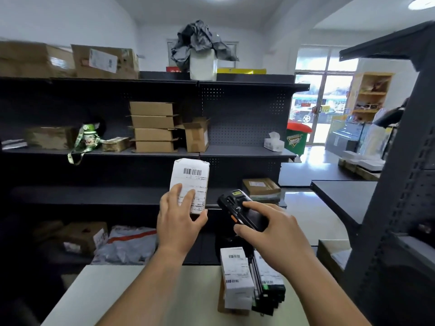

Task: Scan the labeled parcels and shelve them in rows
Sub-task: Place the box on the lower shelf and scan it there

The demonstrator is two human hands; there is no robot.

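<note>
- The pale table [141, 290] nearest the camera carries a small pile of white parcels [236, 278]. They lie label-up beside a few dark boxes [269, 290], probably queued within reach for scanning.
- The left hand [180, 222] grips the lower end of a white labeled parcel [191, 175], fingers across its face and thumb round the right edge. It holds the parcel upright above the table's far edge, and the low grip leaves the barcode at the top uncovered.
- The right hand [275, 234] is wrapped round a black handheld scanner [235, 205], index finger on its upper face. The head is angled toward the parcel just beside it, which looks like scanning in progress.
- Behind the hands stands a dark shelving unit [235, 109]. Its lower board [94, 195] sits right behind the raised parcel, so it is likely the easiest place to start a row.
- A brown parcel [261, 187] already rests at the right end of that board.
- One level up, flat cardboard boxes [153, 127] are stacked squarely, and a tissue box [273, 142] sits at the far right.
- Farthest off, a glass door [317, 102] lets in daylight.
</note>
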